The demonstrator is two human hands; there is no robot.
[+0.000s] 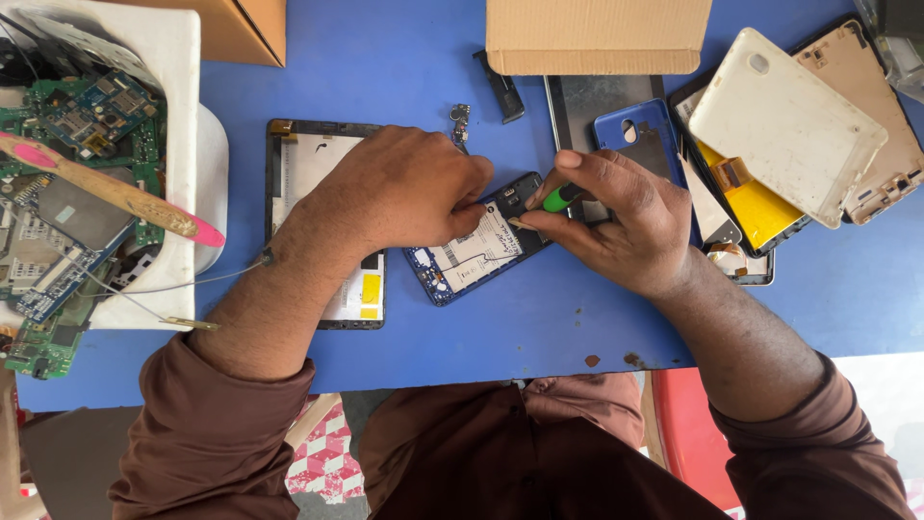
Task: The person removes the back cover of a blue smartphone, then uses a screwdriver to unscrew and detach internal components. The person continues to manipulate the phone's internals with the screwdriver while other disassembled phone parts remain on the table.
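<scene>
Fingers of my left hand (404, 188) pressed down on the opened phone (476, 250) mid-table (423, 67); my right hand (616, 221) pinched a green-handled tool (558, 198) against it. Tablet (322, 221) lay left, back covers (784, 125) right, circuit boards (67, 173) far left.

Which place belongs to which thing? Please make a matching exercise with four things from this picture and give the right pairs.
Things:
1. opened blue phone
2. green-handled tool
3. green circuit boards
4. white back cover

Places:
A. on the pile of phone parts at the far right
B. in the right hand
C. in the white tray at the left
D. on the blue table under the left hand

Pairs: 1-D, 2-B, 3-C, 4-A
</scene>
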